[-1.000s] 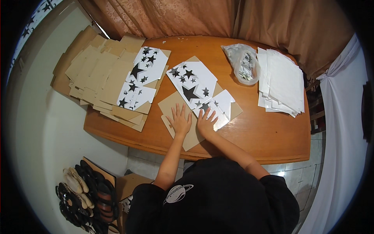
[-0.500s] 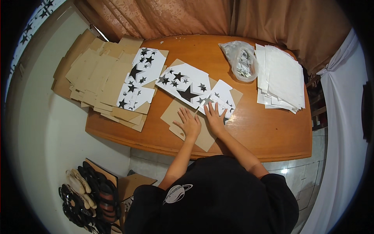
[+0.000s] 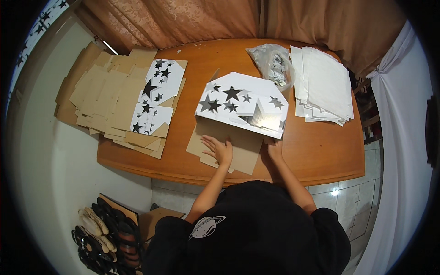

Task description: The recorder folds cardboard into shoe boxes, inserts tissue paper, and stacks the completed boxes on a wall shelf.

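Note:
A flat-cut cardboard box point(image 3: 245, 103) with a white outer face and black and grey stars is partly raised in front of me. Its plain brown panel point(image 3: 247, 158) lies toward me on the table. Over the left part of that panel my left hand point(image 3: 221, 150) is open, fingers spread. At the near right corner of the raised starred panel, my right hand point(image 3: 275, 150) has its fingers curled at the cardboard edge, with the tips partly hidden behind it.
Brown flat cardboard pieces point(image 3: 98, 98) are stacked at the left, with another starred cardboard piece point(image 3: 158, 87) on top. A clear plastic bag point(image 3: 277, 68) of small grey-white items stands at the back right, beside a pile of white sheets point(image 3: 325, 85). Shoes point(image 3: 107, 238) sit low at the left.
The starred panel has come up off the table and tilted. My right hand has moved right to its near corner. My left hand has shifted slightly and lifted its fingers.

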Action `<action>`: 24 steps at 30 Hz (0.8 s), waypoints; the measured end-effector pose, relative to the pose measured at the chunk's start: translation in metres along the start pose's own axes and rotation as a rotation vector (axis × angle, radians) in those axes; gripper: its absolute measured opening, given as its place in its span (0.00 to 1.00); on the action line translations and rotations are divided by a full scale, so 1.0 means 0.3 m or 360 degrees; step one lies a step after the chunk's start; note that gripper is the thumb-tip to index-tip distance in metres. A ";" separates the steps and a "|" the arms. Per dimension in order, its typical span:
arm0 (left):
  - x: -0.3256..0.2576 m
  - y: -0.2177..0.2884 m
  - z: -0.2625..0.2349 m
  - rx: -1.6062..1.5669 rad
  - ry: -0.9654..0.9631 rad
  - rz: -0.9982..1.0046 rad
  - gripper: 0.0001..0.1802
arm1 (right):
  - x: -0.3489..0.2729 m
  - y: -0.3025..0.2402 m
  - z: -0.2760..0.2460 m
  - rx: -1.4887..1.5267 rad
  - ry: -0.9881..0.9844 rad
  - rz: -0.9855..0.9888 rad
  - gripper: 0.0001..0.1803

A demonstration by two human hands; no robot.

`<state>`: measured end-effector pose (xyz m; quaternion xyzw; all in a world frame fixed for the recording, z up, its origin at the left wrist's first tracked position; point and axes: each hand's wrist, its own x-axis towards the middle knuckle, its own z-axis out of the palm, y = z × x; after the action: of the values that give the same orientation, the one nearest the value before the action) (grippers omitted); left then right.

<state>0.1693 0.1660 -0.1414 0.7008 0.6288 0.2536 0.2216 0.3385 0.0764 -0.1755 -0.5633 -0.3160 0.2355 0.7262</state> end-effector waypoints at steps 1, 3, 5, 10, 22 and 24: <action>-0.008 0.010 -0.007 -0.0111 -0.0001 -0.0129 0.50 | 0.019 0.001 0.005 -0.0076 0.0092 -0.0196 0.15; -0.010 0.038 -0.035 -0.0223 0.0000 -0.0257 0.52 | 0.055 -0.010 -0.022 -0.0127 0.0071 -0.0146 0.15; 0.013 0.065 -0.080 -0.0424 0.0259 -0.0439 0.50 | 0.097 -0.015 -0.073 -0.0179 0.0044 -0.0087 0.16; 0.085 -0.018 -0.129 -0.0622 0.0746 0.0151 0.41 | 0.151 -0.055 -0.125 -0.0325 -0.0232 -0.0145 0.22; 0.124 -0.061 -0.217 -0.0922 0.0442 0.1331 0.21 | 0.165 0.059 -0.116 0.0124 -0.0093 -0.0325 0.23; 0.112 -0.033 -0.210 -0.0928 0.0377 0.1300 0.22 | 0.145 0.066 -0.076 0.0345 0.0375 0.0167 0.23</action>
<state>0.1244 0.1998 -0.0964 0.7648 0.2278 0.5618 0.2180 0.3854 0.0966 -0.1899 -0.5212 -0.1715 0.2382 0.8014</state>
